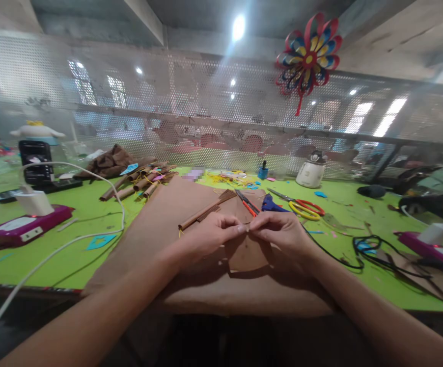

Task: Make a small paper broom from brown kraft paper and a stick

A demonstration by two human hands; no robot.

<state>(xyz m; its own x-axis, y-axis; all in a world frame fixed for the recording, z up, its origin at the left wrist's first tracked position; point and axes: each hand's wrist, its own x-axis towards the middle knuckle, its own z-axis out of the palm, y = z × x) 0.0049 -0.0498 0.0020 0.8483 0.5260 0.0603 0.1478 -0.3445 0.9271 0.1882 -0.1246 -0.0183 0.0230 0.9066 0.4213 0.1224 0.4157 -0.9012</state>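
Your work surface is a lime-green table (pixel 72 239) backed by a perforated metal screen (pixel 206 117), on which one red, blue and yellow paper pinwheel (pixel 308 56) hangs. One large sheet of brown paper (pixel 175 224) covers the table centre; use it as the landmark.

Count on or around the sheet: one small brown paper piece (pixel 246 252) at its near middle, one long rolled paper stick (pixel 206 210) just behind that piece, one pile of rolled brown tubes (pixel 141 184) at the sheet's far left corner, one pair of yellow-and-red scissors (pixel 303 208) off its right edge, one blue glue gun (pixel 270 204) beside them, and one magenta device (pixel 23 227) well to its left with a white cable (pixel 91 234).

Your left hand (pixel 206 239) and right hand (pixel 282 234) meet over the sheet, palms down, forearms converging. Both pinch the top edge of the small piece between thumb and forefinger, fingertips touching; the remaining fingers are curled.
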